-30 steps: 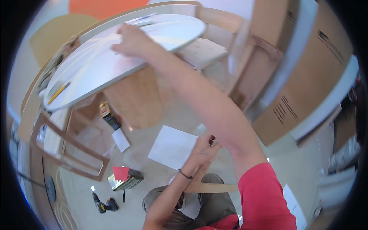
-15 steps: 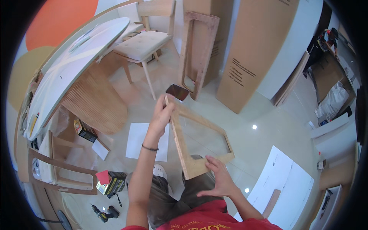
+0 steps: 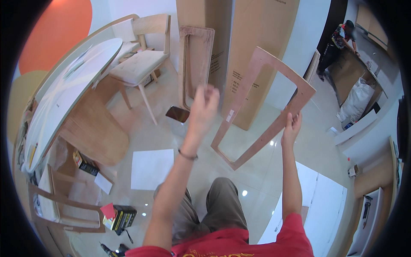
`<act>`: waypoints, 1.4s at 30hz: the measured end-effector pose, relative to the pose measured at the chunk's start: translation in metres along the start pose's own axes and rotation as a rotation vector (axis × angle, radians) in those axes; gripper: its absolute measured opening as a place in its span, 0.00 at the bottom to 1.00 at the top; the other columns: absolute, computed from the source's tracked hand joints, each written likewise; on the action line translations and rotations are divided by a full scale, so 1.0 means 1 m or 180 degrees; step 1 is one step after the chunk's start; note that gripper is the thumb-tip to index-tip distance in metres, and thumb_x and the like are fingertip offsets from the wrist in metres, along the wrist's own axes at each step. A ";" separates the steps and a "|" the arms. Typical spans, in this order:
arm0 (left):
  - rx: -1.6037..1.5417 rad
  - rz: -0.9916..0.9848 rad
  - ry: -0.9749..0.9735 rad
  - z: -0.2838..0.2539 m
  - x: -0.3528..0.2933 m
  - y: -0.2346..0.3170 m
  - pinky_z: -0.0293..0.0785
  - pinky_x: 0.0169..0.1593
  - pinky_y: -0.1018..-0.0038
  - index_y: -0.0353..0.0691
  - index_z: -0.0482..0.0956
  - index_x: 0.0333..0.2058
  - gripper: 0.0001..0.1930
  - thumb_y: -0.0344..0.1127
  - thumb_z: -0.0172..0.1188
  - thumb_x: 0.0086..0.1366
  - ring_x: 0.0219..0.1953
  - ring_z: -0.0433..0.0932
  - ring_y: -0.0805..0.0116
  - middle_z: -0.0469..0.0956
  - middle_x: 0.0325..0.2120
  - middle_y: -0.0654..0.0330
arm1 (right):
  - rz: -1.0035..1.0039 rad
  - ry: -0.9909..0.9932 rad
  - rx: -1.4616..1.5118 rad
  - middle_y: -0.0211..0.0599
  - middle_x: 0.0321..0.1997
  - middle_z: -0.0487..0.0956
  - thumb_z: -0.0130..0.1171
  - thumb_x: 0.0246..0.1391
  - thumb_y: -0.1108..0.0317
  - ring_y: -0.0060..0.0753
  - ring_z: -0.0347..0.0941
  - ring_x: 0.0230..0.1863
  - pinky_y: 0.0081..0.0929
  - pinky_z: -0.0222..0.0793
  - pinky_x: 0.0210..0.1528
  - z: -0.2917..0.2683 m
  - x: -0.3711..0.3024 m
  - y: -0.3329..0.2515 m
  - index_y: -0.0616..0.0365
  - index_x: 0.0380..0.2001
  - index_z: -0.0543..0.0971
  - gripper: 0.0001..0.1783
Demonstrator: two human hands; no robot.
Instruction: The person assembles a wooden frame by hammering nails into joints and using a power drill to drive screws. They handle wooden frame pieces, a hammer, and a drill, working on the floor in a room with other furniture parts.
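My right hand (image 3: 292, 127) grips the lower right edge of a flat wooden frame (image 3: 302, 96) with a long rounded opening. This frame is raised and tilted ahead of me, its reddish-brown face toward me, with a small pale label on one side bar. My left hand (image 3: 202, 109) is off that frame, reaching forward by the foot of similar wooden frames (image 3: 204, 53) that lean on a cardboard box. Its fingers are partly bent and smeared by motion; whether they touch anything cannot be made out. A dark phone-like slab (image 3: 177, 114) lies just left of this hand.
Tall cardboard boxes (image 3: 261, 38) stand ahead. To the left are a white oval table (image 3: 81, 81), a cushioned chair (image 3: 139, 66) and a power drill (image 3: 113, 250). White sheets (image 3: 152, 169) lie on the floor. Another person (image 3: 340, 43) bends over a counter at far right.
The wooden frame has swung up and right, turning its broad face toward me. My left hand has let go and moved toward the leaning frames. A person has come into view at far right.
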State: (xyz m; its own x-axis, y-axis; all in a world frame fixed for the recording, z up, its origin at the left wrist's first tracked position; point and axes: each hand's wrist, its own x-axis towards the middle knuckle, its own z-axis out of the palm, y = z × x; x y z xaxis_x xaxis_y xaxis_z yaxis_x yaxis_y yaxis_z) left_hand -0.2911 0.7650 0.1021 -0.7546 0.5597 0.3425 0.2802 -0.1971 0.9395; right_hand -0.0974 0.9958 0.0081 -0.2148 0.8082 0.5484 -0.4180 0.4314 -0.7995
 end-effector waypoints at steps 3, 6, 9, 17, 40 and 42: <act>0.0753 -0.0066 -0.0375 0.000 -0.030 -0.079 0.72 0.39 0.72 0.35 0.71 0.42 0.16 0.42 0.56 0.65 0.34 0.74 0.68 0.76 0.34 0.56 | 0.0003 -0.0126 0.0046 0.42 0.51 0.74 0.49 0.64 0.69 0.30 0.72 0.50 0.28 0.64 0.54 0.017 0.050 0.050 0.64 0.60 0.60 0.24; 0.1284 -0.0257 -0.0977 -0.012 -0.048 -0.135 0.72 0.41 0.69 0.33 0.71 0.41 0.18 0.45 0.57 0.64 0.35 0.74 0.64 0.76 0.35 0.52 | -0.0095 -0.0211 -0.0109 0.43 0.52 0.74 0.49 0.64 0.69 0.31 0.71 0.51 0.28 0.63 0.56 0.057 0.083 0.084 0.64 0.60 0.60 0.24; 0.1600 -0.0628 -0.1427 -0.026 -0.066 -0.132 0.72 0.41 0.66 0.33 0.71 0.42 0.21 0.47 0.58 0.63 0.35 0.75 0.59 0.74 0.36 0.48 | 0.0035 -0.0181 -0.0109 0.43 0.53 0.73 0.49 0.64 0.70 0.31 0.69 0.53 0.28 0.62 0.57 0.088 0.101 0.108 0.64 0.60 0.60 0.23; 0.2912 -0.0240 -0.1762 -0.057 -0.092 -0.078 0.73 0.38 0.57 0.35 0.69 0.44 0.22 0.48 0.59 0.61 0.38 0.76 0.46 0.72 0.36 0.48 | 0.0702 -0.0079 -0.0278 0.46 0.56 0.69 0.52 0.62 0.60 0.35 0.62 0.59 0.31 0.55 0.62 0.063 0.160 0.175 0.65 0.57 0.60 0.26; 0.3113 -0.0339 -0.1875 -0.082 -0.007 -0.098 0.71 0.36 0.63 0.38 0.69 0.49 0.24 0.45 0.61 0.58 0.36 0.76 0.57 0.74 0.35 0.54 | -0.0304 0.0441 -0.2742 0.49 0.49 0.65 0.72 0.42 0.59 0.45 0.68 0.48 0.32 0.70 0.45 0.439 0.128 0.246 0.62 0.52 0.60 0.40; 0.3139 -0.0398 -0.1938 -0.083 -0.004 -0.097 0.71 0.36 0.64 0.38 0.69 0.51 0.25 0.45 0.61 0.59 0.37 0.76 0.58 0.74 0.35 0.54 | 0.0024 0.0519 -0.2940 0.52 0.51 0.63 0.74 0.39 0.57 0.54 0.64 0.54 0.40 0.69 0.48 0.452 0.134 0.256 0.61 0.53 0.58 0.45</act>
State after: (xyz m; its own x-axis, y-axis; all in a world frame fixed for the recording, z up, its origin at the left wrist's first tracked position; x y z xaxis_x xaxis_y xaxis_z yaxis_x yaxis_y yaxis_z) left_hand -0.3651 0.7152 0.0100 -0.4750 0.8776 -0.0641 0.7658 0.4482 0.4611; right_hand -0.6325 1.0332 -0.0120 -0.0589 0.8282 0.5573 0.4644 0.5169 -0.7191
